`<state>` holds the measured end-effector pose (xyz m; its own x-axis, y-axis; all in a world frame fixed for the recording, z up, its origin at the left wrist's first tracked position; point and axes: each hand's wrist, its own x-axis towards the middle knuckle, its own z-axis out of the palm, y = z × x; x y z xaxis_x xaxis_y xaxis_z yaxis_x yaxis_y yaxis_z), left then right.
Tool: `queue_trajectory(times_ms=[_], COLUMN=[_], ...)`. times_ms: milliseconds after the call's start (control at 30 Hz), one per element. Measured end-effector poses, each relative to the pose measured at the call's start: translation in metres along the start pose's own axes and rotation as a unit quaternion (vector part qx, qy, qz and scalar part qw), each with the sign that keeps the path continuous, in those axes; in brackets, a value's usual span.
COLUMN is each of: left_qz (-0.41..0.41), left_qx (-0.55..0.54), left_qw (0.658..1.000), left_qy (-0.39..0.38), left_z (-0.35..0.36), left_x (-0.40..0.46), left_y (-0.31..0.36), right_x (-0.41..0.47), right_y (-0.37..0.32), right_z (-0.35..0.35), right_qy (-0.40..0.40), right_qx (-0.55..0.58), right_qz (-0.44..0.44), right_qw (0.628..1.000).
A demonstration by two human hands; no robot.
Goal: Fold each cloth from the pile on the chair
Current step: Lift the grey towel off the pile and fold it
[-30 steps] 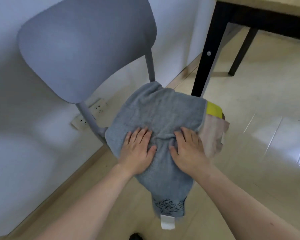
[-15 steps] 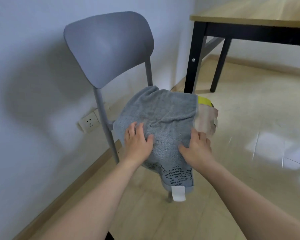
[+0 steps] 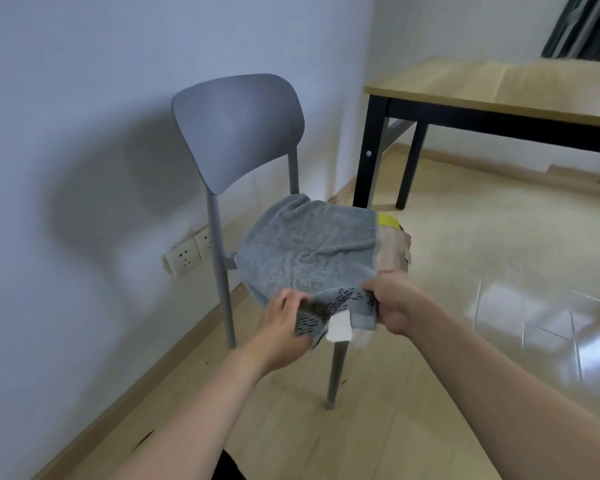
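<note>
**Hands leave the flat of the towel and take up its near edge**

Nearest, the left hand (image 3: 284,327) and the right hand (image 3: 394,306) are each closed on the near hem of the grey towel (image 3: 309,251), one at either corner, with the patterned band and the white label (image 3: 340,328) lifted between them. A second ago both palms lay flat on the middle of the towel, pressing it smooth; half a second ago they were sliding back toward the near edge. Now the hem that hung over the front of the seat is raised off it. That reads as smoothing finished and the first fold about to start, probably carrying the near edge over toward the far one.

Farther out, the rest of the towel lies spread over the seat of the grey chair (image 3: 238,129). Under it, at the right, a pinkish cloth (image 3: 394,249) and a yellow cloth (image 3: 388,220) show at the edge, unfolded, so the pile remains to be done. Beyond the chair to the right stands a wooden bench (image 3: 499,88), nothing on its visible part.
</note>
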<state>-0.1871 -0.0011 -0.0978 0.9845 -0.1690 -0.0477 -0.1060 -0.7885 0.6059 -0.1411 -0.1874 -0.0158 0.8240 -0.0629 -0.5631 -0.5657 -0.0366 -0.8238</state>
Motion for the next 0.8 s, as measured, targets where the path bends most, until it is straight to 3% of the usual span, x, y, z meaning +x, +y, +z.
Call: queue_trajectory(times_ms=[133, 300, 400, 467, 533, 600, 700, 800], left_qz=[0.002, -0.091, -0.081, -0.051, -0.013, 0.004, 0.040, 0.049], left_qx=[0.056, -0.034, -0.127, -0.140, -0.096, -0.056, -0.030, 0.025], left_qw=[0.992, 0.957, 0.950, 0.952, 0.953, 0.952, 0.951, 0.958], left_qy=[0.117, 0.274, 0.275, 0.266, 0.286, 0.299, 0.305, 0.281], left_z=[0.010, -0.019, -0.058, -0.085, -0.110, -0.129, -0.150, -0.161], left_x=[-0.004, 0.025, 0.043, 0.051, 0.059, 0.065, 0.074, 0.082], left_y=[0.012, 0.051, 0.060, 0.066, 0.075, 0.085, 0.095, 0.098], right_x=[-0.028, -0.051, -0.050, -0.044, -0.036, -0.029, -0.030, -0.032], right_y=[-0.049, -0.089, -0.103, -0.106, -0.104, -0.104, -0.112, -0.130], right_z=[0.008, 0.006, 0.001, -0.005, -0.010, -0.012, -0.009, -0.005], right_qy=[-0.098, -0.132, -0.119, -0.041, 0.039, 0.096, 0.191, 0.245], right_qx=[0.184, 0.258, 0.138, -0.090, -0.335, -0.460, -0.527, -0.524], right_qz=[-0.010, -0.055, -0.141, -0.230, -0.330, -0.407, -0.464, -0.493], right_qw=[0.978, 0.955, 0.973, 0.968, 0.882, 0.783, 0.686, 0.650])
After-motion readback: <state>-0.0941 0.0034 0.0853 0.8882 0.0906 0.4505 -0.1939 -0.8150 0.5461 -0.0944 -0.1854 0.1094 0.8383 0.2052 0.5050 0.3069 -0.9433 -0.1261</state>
